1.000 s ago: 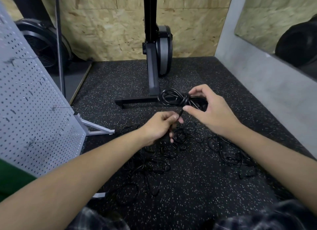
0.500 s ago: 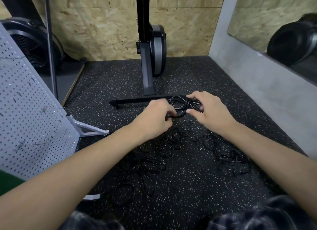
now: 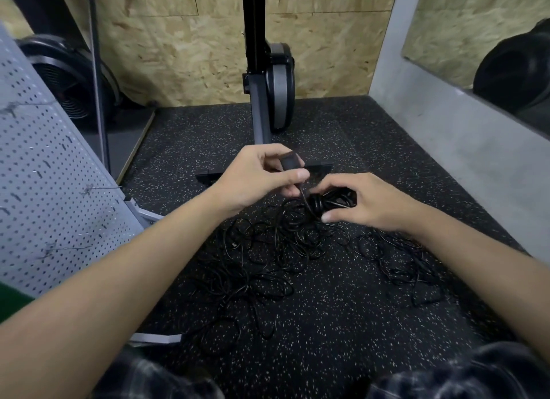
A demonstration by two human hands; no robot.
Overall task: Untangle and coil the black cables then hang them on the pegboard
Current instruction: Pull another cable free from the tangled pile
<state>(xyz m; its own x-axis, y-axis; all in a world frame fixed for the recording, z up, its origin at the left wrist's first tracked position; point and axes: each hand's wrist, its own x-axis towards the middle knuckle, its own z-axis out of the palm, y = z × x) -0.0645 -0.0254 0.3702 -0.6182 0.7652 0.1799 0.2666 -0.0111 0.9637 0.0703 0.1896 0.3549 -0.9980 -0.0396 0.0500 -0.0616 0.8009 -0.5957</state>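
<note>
Plug (image 3: 290,162) pinched in left hand (image 3: 256,177); right hand (image 3: 369,202) grips coiled cable (image 3: 321,204) beside it.

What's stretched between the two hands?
In the head view, a thin black cable runs from the left hand to the coiled bundle held by the right hand.

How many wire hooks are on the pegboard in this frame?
3, all on the pegboard: the upper hook near its top edge, the middle hook near its right edge, and the lower hook below. The board runs out of frame, so more may be hidden.
</note>
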